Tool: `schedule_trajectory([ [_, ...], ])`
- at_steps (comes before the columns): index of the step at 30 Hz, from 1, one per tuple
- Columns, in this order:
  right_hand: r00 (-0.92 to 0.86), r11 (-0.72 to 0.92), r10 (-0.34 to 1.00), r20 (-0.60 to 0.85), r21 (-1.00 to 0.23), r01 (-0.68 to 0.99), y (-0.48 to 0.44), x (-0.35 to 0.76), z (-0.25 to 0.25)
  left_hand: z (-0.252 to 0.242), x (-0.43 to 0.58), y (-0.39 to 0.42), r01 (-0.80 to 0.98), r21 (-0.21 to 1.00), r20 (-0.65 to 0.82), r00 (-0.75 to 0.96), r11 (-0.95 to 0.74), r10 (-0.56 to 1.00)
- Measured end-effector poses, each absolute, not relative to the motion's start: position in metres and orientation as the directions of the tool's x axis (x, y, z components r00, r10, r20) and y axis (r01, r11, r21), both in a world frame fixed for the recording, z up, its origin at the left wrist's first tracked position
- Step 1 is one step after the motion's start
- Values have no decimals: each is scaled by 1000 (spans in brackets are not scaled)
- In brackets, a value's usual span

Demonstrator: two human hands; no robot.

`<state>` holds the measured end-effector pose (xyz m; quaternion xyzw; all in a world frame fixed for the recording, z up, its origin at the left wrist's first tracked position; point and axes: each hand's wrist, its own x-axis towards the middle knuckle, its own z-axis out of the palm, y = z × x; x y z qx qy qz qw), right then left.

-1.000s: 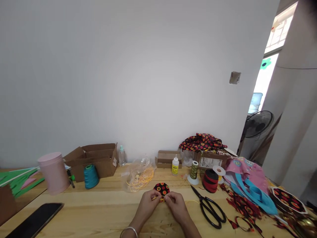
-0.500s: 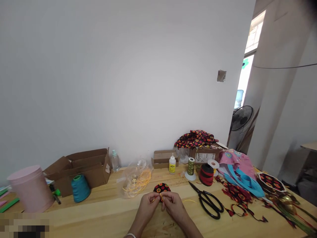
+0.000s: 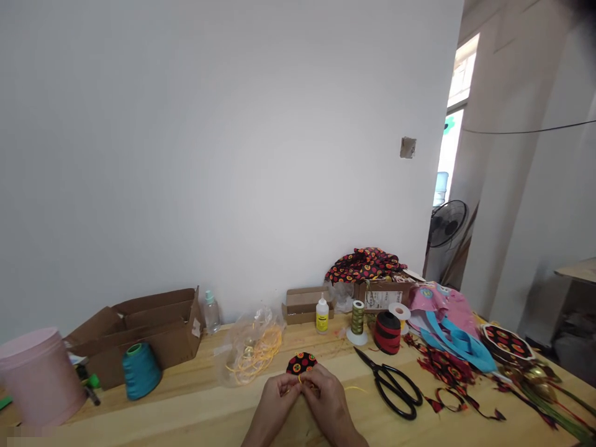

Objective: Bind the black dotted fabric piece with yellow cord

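Observation:
A small round piece of black cloth (image 3: pixel 302 361) with red and orange flower prints lies just beyond my fingertips, its lower part hidden by them. My left hand (image 3: pixel 278 397) pinches a thin yellow cord (image 3: pixel 300 377) at the cloth's near edge. Close against it, my right hand (image 3: pixel 325 397) is also closed on the yellow cord, and a loose end comes out to the right on the table. Black-handled scissors (image 3: pixel 393 385) lie to the right of my right hand, blades pointing up and left.
Behind my hands are a plastic bag of yellow cord (image 3: pixel 256 351), a glue bottle (image 3: pixel 322 315) and a green thread spool (image 3: pixel 357 320). Left are a teal thread cone (image 3: pixel 141 372), a cardboard box (image 3: pixel 162 329) and a pink canister (image 3: pixel 41 379). Red-black scraps (image 3: pixel 444 366) lie right.
My hands have drawn closer together over the yellow cord, covering more of the cloth's lower part. The view has shifted slightly, leaving the other table items otherwise unmoved.

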<state>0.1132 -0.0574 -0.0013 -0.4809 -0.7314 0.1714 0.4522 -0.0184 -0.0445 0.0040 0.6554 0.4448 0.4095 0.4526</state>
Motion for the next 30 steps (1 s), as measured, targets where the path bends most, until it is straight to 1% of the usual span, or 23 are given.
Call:
schedule_trajectory([
  [3,-122,485,854,506,-689,538,-57,114,-1,5,-18,-46,243,953,117,262,-183,958],
  [9,-119,479,855,504,-681,553,-57,115,-1,4,-17,-45,249,953,99,283,-173,954],
  [14,-117,491,850,513,-692,530,-58,116,1,4,-17,-45,252,941,156,265,-224,952],
  [19,-108,489,851,513,-703,516,-56,117,1,2,-17,-43,313,918,172,243,-245,955],
  [22,-101,469,860,500,-698,541,-54,117,-2,0,-17,-41,322,914,166,261,-248,951],
  [26,-72,427,870,488,-672,605,-51,116,-6,-1,-17,-40,333,913,158,241,-234,958],
  [30,-56,393,881,470,-658,642,-51,115,-9,-2,-17,-41,316,916,171,252,-248,953],
])
